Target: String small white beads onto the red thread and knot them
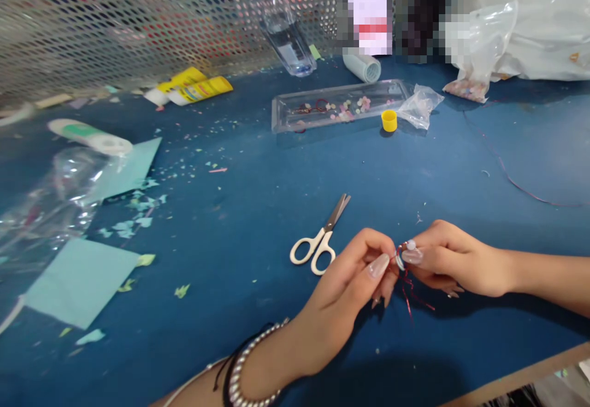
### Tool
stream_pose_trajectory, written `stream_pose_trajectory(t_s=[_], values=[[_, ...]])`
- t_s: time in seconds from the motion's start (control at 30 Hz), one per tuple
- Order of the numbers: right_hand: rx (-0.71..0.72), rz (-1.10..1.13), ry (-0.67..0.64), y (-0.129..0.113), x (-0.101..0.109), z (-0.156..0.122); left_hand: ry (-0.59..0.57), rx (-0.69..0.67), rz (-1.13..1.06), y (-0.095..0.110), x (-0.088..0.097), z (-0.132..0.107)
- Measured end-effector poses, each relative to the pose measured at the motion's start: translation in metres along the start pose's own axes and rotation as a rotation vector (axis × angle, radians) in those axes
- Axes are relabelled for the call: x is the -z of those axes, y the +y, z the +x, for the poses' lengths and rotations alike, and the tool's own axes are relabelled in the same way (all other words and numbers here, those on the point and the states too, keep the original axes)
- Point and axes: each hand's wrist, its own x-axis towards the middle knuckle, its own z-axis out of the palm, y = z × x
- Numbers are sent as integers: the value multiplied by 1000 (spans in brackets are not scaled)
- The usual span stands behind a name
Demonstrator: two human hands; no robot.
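Note:
My left hand is closed, thumb and forefinger pinching a thin red string whose loose ends dangle below. Just to its right, my right hand pinches a small piece with pale beads on the same string. A whitish ring-like part shows between the two hands; the fingers partly cover it. Left of my left hand lies a pair of scissors with white handles, blades slightly apart and pointing away from me.
A clear plastic tray with beads and red string stands at the back, a yellow cap before it. Blue paper squares and scraps lie left. Glue bottles, a water bottle and plastic bags line the metal mesh side.

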Motion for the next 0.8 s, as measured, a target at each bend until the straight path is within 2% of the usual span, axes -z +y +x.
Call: stream_pose_trajectory(t_s=[0.1,0.3,0.43,0.73,0.8], values=[[-6,43,-12,0,1,0,-15,63,-130,-2,1,3],[-2,79,-117,-1,3,0,-23,71,-262,-2,1,4],[-1,47,-133,-1,3,0,-62,117,-376,0,1,3],[30,-87,-183,-2,7,0,-219,156,-419,4,5,6],[44,-113,-187,-1,8,0,-224,154,-399,6,4,4]])
